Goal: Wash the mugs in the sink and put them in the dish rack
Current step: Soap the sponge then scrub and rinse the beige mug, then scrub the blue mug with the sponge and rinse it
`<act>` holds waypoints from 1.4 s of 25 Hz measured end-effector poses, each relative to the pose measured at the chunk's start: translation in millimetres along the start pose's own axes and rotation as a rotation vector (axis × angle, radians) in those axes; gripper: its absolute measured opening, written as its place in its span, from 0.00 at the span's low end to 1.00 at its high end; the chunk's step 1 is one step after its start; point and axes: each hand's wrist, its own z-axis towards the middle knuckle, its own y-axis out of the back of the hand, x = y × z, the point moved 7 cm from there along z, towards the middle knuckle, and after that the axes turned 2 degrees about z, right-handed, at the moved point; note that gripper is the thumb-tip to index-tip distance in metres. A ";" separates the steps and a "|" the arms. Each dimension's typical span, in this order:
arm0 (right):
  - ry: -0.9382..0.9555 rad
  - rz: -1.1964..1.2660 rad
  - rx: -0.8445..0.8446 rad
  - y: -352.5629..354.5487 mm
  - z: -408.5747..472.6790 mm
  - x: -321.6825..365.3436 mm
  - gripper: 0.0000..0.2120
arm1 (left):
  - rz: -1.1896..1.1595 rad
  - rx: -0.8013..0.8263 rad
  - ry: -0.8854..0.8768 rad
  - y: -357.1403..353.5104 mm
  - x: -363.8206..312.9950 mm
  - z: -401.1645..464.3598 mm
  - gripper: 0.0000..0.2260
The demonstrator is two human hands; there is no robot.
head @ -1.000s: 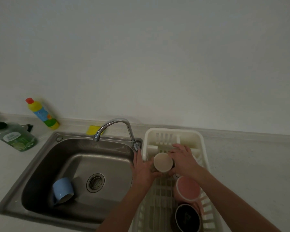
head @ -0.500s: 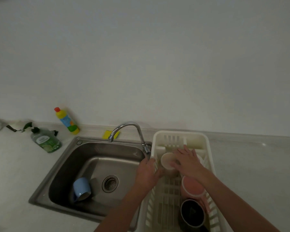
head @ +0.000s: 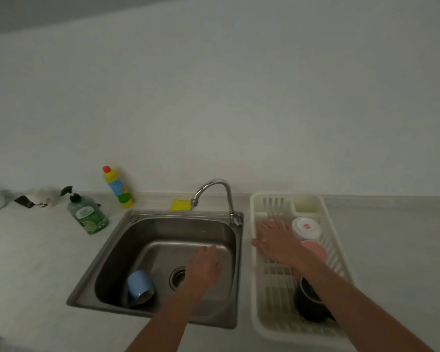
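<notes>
The cream mug (head: 305, 227) now stands released in the dish rack (head: 258, 295), right hand (head: 277, 238) flat with fingers apart above the rack, while the left hand (head: 204, 269), fingers relaxed, has moved over the sink (head: 117, 252) toward the last blue mug (head: 140, 287).

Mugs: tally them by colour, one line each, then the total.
Blue: 1, the blue mug lying in the sink
White: 1, the white mug in the dish rack
Pink: 1, the pink mug in the rack
Black: 1, the black mug in the rack
Total: 4 mugs in view; the right hand may hide another.
</notes>
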 end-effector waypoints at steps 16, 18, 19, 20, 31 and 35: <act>-0.012 0.028 0.089 -82.1 -4.8 269.8 0.28 | -0.045 -0.027 -0.038 43.6 240.3 -59.6 0.18; -0.014 0.026 0.090 -89.8 11.3 276.7 0.27 | -0.073 -0.005 -0.032 41.6 254.4 -49.7 0.18; -0.018 0.031 0.100 -94.8 19.3 279.0 0.27 | -0.072 0.008 -0.024 39.4 262.2 -44.3 0.18; -0.021 0.048 0.108 -100.0 28.5 281.0 0.27 | -0.064 0.027 -0.016 36.9 270.2 -37.9 0.18; -0.052 0.220 0.205 -140.9 155.1 283.8 0.23 | -0.062 0.157 0.005 50.6 316.6 80.2 0.16; -0.062 0.253 0.230 -150.1 196.2 274.9 0.20 | -0.091 0.197 0.017 38.4 315.3 122.1 0.20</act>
